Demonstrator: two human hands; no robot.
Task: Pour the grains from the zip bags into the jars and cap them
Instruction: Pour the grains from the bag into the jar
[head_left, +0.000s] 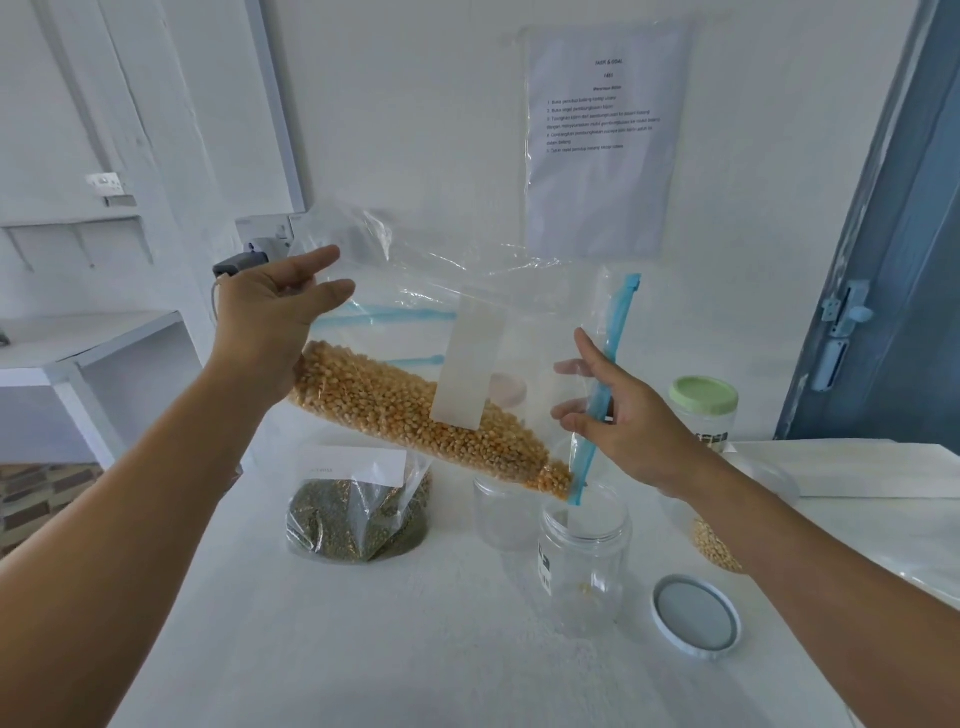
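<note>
left hand (270, 322): fingers straight, palm propping the bag's raised bottom end
right hand (618, 415): fingers pinch the blue zip strip (605, 384) near the mouth
bag (415, 405): clear, tilted mouth-down to the right, yellow grains piled along the low edge, white label
mouth corner: right over the open jar (584, 556), just inside the rim
jar: clear, upright, a few grains at the bottom
lid (696, 616): flat on the table (415, 649), just right of the jar
room: second open jar (501, 512) close behind-left; green-grain bag (358, 512) further left; capped green-lid jar (704, 410) behind the right hand
</note>
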